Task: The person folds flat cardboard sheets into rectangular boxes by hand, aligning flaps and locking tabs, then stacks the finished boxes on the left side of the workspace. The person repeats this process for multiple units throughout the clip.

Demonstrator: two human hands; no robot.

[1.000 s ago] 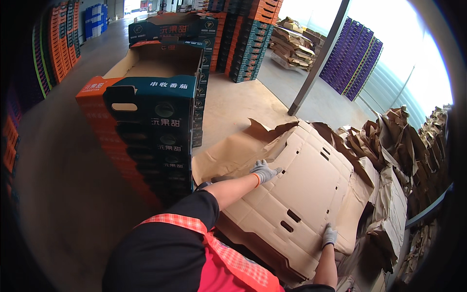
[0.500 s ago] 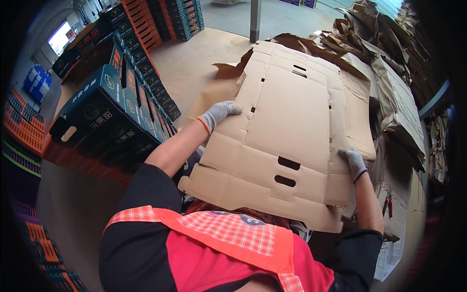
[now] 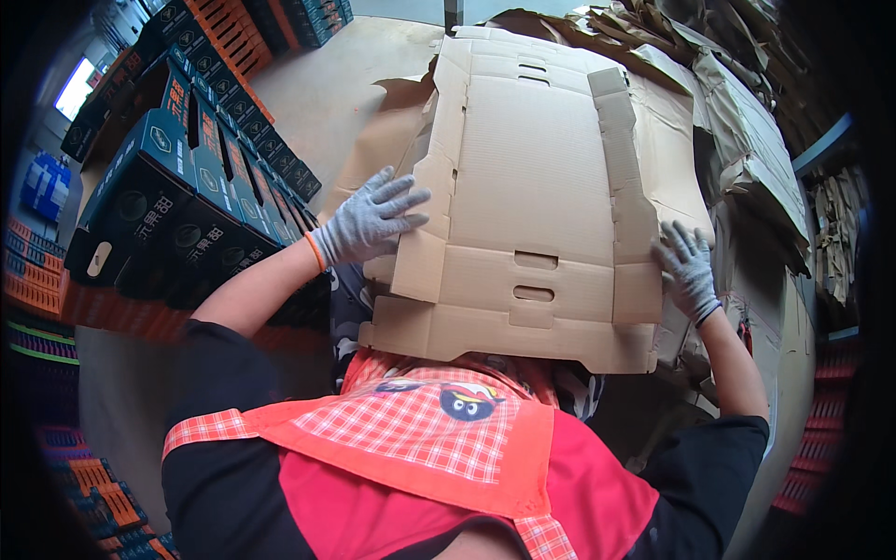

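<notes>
cardboard sheet (image 3: 527,191): it lies in front of you, from the upper middle of the frame down to its center, its near edge by your apron (image 3: 411,434).
left hand (image 3: 373,219): open, fingers spread, beside the left flap (image 3: 418,266); you aren't clamped on anything, and contact is hard to tell.
right hand (image 3: 689,271): open too, fingers apart, just outside the right flap (image 3: 618,149); touch can't be told here either.
hand spacing: your hands are well apart, one by each long side, probably so both flaps can be managed evenly.
flaps: both tilt up from the sheet along creases, which likely let them bend straight.
brown layers (image 3: 677,191): they sit beneath, probably serving you as a work surface.
surface: plain tan, matte, faintly ribbed, with a notched near edge and a rounded slot (image 3: 534,293).
gloves (image 3: 693,280): grey knit, orange cuff on your left, dark on your right.
boxes (image 3: 163,177): glossy dark green, stacked at the left of the frame.
cardboard pile (image 3: 751,140): rumpled, ragged-edged, upper right.
</notes>
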